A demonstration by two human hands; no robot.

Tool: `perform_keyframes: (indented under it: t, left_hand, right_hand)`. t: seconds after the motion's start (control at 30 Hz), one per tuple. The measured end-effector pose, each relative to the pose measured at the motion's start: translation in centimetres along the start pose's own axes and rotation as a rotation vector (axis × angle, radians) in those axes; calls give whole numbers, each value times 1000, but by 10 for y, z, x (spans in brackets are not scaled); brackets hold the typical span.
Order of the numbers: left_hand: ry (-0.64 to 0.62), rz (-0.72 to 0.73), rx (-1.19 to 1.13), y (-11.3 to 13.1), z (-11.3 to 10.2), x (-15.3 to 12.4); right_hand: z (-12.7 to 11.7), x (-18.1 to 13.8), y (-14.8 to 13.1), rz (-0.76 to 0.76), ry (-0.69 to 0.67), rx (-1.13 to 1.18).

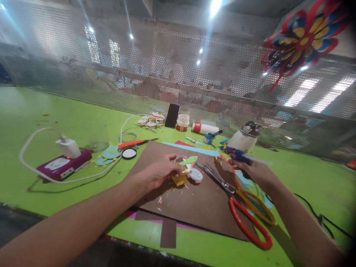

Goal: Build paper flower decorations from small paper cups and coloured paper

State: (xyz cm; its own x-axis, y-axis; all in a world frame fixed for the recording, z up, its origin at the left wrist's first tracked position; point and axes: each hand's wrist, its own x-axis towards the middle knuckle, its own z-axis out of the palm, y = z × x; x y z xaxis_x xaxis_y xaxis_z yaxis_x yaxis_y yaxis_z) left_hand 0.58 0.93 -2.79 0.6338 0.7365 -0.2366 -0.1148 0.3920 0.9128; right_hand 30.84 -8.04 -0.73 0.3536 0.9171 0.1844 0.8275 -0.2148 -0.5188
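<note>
My left hand [164, 170] pinches a small round paper craft piece [186, 165] above the brown board [167, 200]. A green leaf-shaped paper strip [190, 160] lies across that piece, and a yellow paper bit [180, 180] shows below it. My right hand [257, 172] is closed round a dark blue glue gun [236, 154], its nozzle pointing left and a pale glue stick jutting out behind. A round white disc [196, 175] rests on the board just right of my left hand. Large open scissors [228, 188] with red and yellow handles lie between my hands.
A purple power strip [65, 165] with a white charger [68, 147] and cable stands left. Further back are a black lid [129, 153], an orange cutter [130, 144], a phone [172, 115], a jar [183, 123], a paint pot [208, 138] and several round paper pieces [151, 120].
</note>
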Motion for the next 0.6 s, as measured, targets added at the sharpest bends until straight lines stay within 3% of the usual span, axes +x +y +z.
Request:
perform_keyframes:
  t: [0.1,0.17,0.33,0.6]
  left_hand:
    - [45,-40,-39,-3,3,-2]
    - [33,-34,-66,-5,3,-2]
    - [-31,-14,8,-5,0,3]
    - [-162,-113,110,0,2,-2]
  right_hand:
    - [-7,-15,-14,16,31,468]
    - [-9,-29,-28,-73,-25,609]
    - [-4,-55,-50,-219,-168,386]
    - [8,-63,-36,-150,-273,101]
